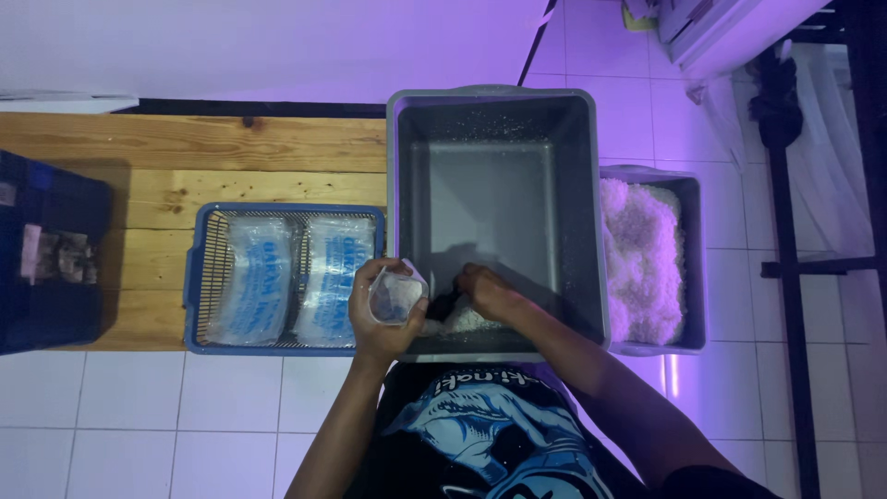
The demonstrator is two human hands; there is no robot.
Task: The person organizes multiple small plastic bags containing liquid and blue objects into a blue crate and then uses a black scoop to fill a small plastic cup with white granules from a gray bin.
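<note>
Nearest the lens, a small clear plastic bag (397, 298) is held open in the closed grip of the left hand (379, 314) at the rim of a large grey tub (582, 212), where white granules (469, 320) are touched by the curled right hand (485, 291).

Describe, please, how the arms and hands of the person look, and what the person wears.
Both arms are bare down to the left hand and the right hand: no gloves, and no watch, ring or bracelet can be seen. No sleeve shows on either forearm. The person wears a dark T-shirt with a large light blue printed picture on the chest. Violet light tints the whole scene.
</note>
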